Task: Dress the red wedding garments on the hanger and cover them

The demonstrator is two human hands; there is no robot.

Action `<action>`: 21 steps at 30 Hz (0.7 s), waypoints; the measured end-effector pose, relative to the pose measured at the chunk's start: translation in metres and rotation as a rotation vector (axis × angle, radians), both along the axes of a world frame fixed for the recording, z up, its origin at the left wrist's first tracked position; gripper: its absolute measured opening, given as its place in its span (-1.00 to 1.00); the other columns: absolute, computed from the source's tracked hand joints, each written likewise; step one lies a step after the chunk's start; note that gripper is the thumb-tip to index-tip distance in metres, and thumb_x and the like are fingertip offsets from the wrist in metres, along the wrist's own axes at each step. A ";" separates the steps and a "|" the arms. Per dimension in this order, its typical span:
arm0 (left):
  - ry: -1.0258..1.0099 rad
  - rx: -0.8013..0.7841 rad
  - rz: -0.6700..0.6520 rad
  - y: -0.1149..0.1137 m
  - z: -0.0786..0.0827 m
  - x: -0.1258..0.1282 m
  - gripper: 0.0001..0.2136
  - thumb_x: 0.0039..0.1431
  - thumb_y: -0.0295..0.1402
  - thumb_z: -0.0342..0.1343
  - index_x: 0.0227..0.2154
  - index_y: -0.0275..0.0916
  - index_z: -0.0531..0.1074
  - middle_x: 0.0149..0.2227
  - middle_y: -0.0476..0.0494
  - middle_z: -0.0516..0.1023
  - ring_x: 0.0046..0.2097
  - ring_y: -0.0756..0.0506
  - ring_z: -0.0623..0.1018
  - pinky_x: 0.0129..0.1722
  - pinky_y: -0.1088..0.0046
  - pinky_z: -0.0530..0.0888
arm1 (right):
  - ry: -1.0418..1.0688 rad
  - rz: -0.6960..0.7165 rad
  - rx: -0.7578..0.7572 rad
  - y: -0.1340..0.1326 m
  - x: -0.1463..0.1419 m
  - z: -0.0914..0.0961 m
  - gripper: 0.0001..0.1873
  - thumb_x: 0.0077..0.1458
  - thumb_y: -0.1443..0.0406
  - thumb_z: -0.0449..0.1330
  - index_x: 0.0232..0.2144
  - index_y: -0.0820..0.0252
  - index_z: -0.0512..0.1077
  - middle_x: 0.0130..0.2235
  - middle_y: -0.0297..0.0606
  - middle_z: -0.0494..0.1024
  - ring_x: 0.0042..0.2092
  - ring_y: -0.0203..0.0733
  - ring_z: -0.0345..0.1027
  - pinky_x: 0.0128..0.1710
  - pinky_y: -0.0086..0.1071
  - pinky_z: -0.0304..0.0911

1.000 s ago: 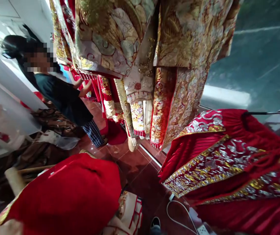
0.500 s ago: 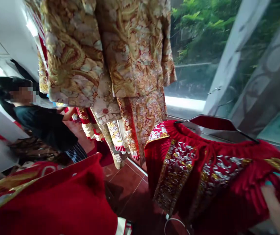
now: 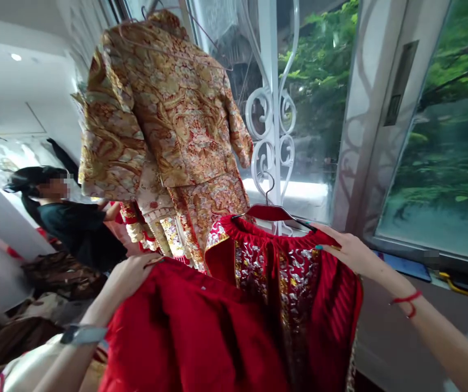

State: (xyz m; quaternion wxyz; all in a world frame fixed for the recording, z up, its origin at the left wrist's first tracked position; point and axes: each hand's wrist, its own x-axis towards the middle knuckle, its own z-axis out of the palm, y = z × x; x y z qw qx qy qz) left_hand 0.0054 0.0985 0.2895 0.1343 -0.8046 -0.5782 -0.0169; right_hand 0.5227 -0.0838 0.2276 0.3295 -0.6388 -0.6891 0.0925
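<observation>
My left hand [image 3: 138, 270] is closed on the upper edge of a plain red garment [image 3: 201, 321], which hangs across the lower middle of the view. My right hand [image 3: 342, 251] grips the waistband of a red pleated skirt [image 3: 334, 305] near the right end of its hanger [image 3: 267, 212]. Silver and gold embroidery runs down the skirt's front panels, and a drawstring is tied at its gathered waist. The red garment overlaps the lower left part of the skirt. Under the cloth, some fingertips of my left hand are hidden.
Gold brocade jackets [image 3: 180, 103] hang ahead, with more embroidered clothes below. Behind the hanger stands white scrolled ironwork [image 3: 274, 120] before the windows. A blue flat object [image 3: 405, 267] lies on the sill. A person in black [image 3: 78, 231] works at the left. Heaped cloth [image 3: 66, 272] lies below them.
My view has tilted up. My left hand has come into view holding the red garment, now raised against the skirt. My right hand is now at the skirt's waistband by the hanger's end.
</observation>
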 end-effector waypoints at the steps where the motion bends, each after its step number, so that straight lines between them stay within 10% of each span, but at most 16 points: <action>1: 0.005 -0.046 0.021 0.003 -0.003 0.005 -0.59 0.25 -0.34 -0.17 0.06 -0.14 0.46 0.01 -0.15 0.59 -0.02 -0.18 0.58 -0.07 0.40 0.46 | 0.020 0.036 -0.028 -0.002 0.006 0.006 -0.38 0.25 0.06 -0.01 0.32 -0.10 0.05 0.16 -0.32 0.45 0.08 0.05 0.42 0.13 -0.05 0.27; 11: 0.037 -0.057 0.098 0.046 -0.013 0.044 -0.64 0.28 -0.29 -0.16 -0.07 -0.21 0.50 -0.07 -0.33 0.60 -0.02 -0.26 0.58 -0.09 0.29 0.47 | 0.099 0.229 -0.217 -0.022 0.049 0.095 -0.35 0.15 0.08 0.13 0.24 0.20 0.27 0.20 -0.14 0.39 0.18 -0.02 0.31 0.12 -0.38 0.21; 21: 0.057 0.031 0.204 0.071 -0.011 0.062 -0.62 0.28 -0.30 -0.21 -0.14 -0.38 0.48 -0.15 -0.45 0.59 -0.09 -0.31 0.60 -0.19 0.29 0.48 | 0.240 0.284 -0.361 -0.002 0.079 0.107 -0.38 0.03 0.09 0.23 0.15 0.12 0.40 0.09 -0.21 0.52 0.08 -0.07 0.42 0.01 -0.44 0.26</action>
